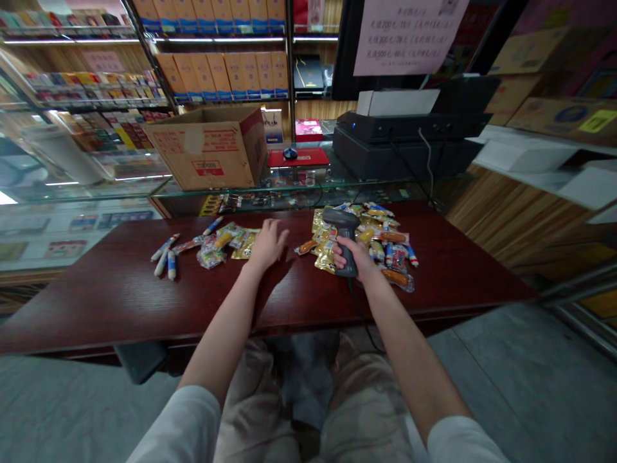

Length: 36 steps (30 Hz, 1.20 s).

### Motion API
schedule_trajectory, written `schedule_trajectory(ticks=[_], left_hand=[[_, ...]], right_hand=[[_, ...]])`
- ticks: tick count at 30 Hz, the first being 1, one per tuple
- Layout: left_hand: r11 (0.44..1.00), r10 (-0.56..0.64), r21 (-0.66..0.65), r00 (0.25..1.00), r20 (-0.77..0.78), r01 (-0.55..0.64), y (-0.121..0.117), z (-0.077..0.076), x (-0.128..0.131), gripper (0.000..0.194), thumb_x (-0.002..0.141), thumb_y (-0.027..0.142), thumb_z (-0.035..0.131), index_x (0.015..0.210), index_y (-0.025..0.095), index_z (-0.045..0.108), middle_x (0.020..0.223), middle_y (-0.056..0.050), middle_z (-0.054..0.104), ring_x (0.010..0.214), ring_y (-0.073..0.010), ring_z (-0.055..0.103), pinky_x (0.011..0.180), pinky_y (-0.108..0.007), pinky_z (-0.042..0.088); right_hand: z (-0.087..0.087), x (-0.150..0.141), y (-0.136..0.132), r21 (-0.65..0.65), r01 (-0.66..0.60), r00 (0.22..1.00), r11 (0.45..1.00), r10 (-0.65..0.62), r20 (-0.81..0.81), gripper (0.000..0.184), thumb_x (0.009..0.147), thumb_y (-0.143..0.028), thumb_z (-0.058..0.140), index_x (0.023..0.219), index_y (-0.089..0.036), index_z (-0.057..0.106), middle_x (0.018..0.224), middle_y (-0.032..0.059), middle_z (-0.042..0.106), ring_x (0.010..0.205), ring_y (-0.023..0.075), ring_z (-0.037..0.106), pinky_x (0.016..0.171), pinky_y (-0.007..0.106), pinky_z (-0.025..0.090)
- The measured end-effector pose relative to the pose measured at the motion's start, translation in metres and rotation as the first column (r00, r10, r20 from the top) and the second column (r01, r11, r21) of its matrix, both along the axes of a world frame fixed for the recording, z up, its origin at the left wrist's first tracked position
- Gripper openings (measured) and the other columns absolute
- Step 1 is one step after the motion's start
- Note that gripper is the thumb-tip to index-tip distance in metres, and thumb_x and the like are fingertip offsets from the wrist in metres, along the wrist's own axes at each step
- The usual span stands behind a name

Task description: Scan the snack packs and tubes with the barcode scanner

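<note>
My right hand (354, 257) is wrapped round the handle of a dark grey barcode scanner (341, 222), held above a pile of wrapped snacks. In that pile are gold packets (326, 256), wrapped sausages (396, 277) and blue-and-white tubes (412, 255). My left hand (268, 244) is over the table beside a gold packet (245, 245), its fingers apart and bent; I see nothing held in it. Left of it lies a smaller group with clear-wrapped snacks (211, 257), a yellow piece (223, 240) and several blue-and-white sticks (171, 265).
A dark red wooden table (202, 315) stretches in front of me. Behind it, a glass counter carries an open cardboard box (207, 151), a mouse (290, 154) on a red pad (308, 158), and a black till (380, 151). The scanner's cable (357, 302) hangs off the front edge.
</note>
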<state>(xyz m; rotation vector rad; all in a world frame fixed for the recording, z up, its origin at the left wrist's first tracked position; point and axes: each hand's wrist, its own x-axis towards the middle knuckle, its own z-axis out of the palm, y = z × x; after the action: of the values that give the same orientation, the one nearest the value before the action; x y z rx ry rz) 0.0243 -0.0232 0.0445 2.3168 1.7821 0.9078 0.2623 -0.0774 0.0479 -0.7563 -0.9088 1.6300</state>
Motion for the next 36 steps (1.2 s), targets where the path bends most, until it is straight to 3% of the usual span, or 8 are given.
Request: schedule_trajectory(ticks=[3,7,11,13,15,17,19,36], left_hand=[[0.969,-0.220,-0.123,0.974,-0.046,0.213,-0.003,-0.011,0.022,0.052,0.087,0.050,0.064,0.127,0.016,0.062,0.126,-0.017,0.061,0.119,-0.0367,0.055,0.101,-0.052,0.041],[0.945,-0.287,-0.169,0.957,-0.032,0.278,0.002,-0.023,0.027,0.034,0.089,0.042,0.061,0.112,0.019,0.071,0.117,-0.013,0.067,0.114,-0.0331,0.058,0.100,-0.049,0.041],[0.917,-0.172,-0.258,0.885,0.432,0.305,0.015,-0.023,0.017,0.032,0.091,0.044,0.057,0.093,0.016,0.074,0.098,-0.009,0.073,0.101,-0.0252,0.064,0.092,-0.035,0.047],[0.888,-0.001,-0.306,0.667,0.745,0.344,0.021,-0.020,0.010,0.033,0.089,0.045,0.060,0.089,0.014,0.071,0.092,-0.009,0.073,0.094,-0.0220,0.067,0.083,-0.031,0.050],[0.863,0.152,-0.296,0.348,0.925,0.410,0.025,-0.014,0.002,0.027,0.088,0.040,0.063,0.091,0.014,0.068,0.096,-0.010,0.073,0.091,-0.0188,0.069,0.079,-0.028,0.051],[0.854,0.216,-0.233,0.091,0.972,0.466,0.027,-0.009,-0.006,0.019,0.088,0.032,0.063,0.094,0.014,0.066,0.102,-0.010,0.073,0.094,-0.0165,0.070,0.082,-0.027,0.052],[0.862,0.217,-0.175,-0.036,0.975,0.476,0.027,-0.005,-0.014,0.013,0.090,0.026,0.061,0.096,0.014,0.065,0.104,-0.010,0.073,0.099,-0.0159,0.070,0.089,-0.027,0.052],[0.833,0.163,-0.186,0.091,0.982,0.521,0.030,-0.010,-0.012,0.019,0.088,0.025,0.063,0.101,0.012,0.068,0.109,-0.016,0.073,0.111,-0.0237,0.068,0.110,-0.042,0.043]], right_hand=[[0.001,0.001,0.001,-0.022,0.016,1.000,1.000,-0.016,0.008,0.041,0.066,-0.039,0.080,0.090,-0.022,0.050,0.054,-0.0099,0.048,0.036,0.0051,0.036,0.035,0.019,0.031],[0.000,0.001,0.002,-0.031,0.019,1.000,0.999,-0.019,0.022,0.042,0.066,-0.039,0.080,0.088,-0.022,0.049,0.053,-0.0101,0.048,0.036,0.0051,0.036,0.034,0.019,0.030],[-0.002,0.001,0.003,-0.004,0.011,1.000,1.000,-0.011,0.029,0.039,0.069,-0.039,0.078,0.089,-0.023,0.049,0.055,-0.0097,0.048,0.036,0.0055,0.038,0.034,0.019,0.031],[-0.001,0.001,0.004,0.008,-0.008,0.999,1.000,0.007,0.037,0.038,0.070,-0.038,0.078,0.088,-0.022,0.049,0.056,-0.0092,0.049,0.036,0.0054,0.038,0.034,0.019,0.031],[0.001,0.001,0.006,0.005,-0.052,0.997,0.999,0.052,0.057,0.037,0.071,-0.039,0.077,0.087,-0.022,0.048,0.056,-0.0090,0.049,0.036,0.0052,0.037,0.034,0.019,0.031],[0.005,0.001,0.009,-0.003,-0.107,0.990,0.994,0.107,0.096,0.037,0.071,-0.039,0.077,0.087,-0.022,0.048,0.055,-0.0089,0.049,0.035,0.0052,0.036,0.033,0.019,0.031],[0.009,0.000,0.011,0.000,-0.154,0.978,0.988,0.153,0.139,0.038,0.072,-0.040,0.078,0.088,-0.022,0.049,0.055,-0.0091,0.049,0.035,0.0054,0.036,0.033,0.019,0.031],[0.004,-0.008,0.001,-0.010,-0.236,0.952,0.972,0.233,0.198,0.036,0.073,-0.040,0.076,0.088,-0.020,0.051,0.056,-0.0094,0.049,0.036,0.0045,0.037,0.036,0.019,0.031]])
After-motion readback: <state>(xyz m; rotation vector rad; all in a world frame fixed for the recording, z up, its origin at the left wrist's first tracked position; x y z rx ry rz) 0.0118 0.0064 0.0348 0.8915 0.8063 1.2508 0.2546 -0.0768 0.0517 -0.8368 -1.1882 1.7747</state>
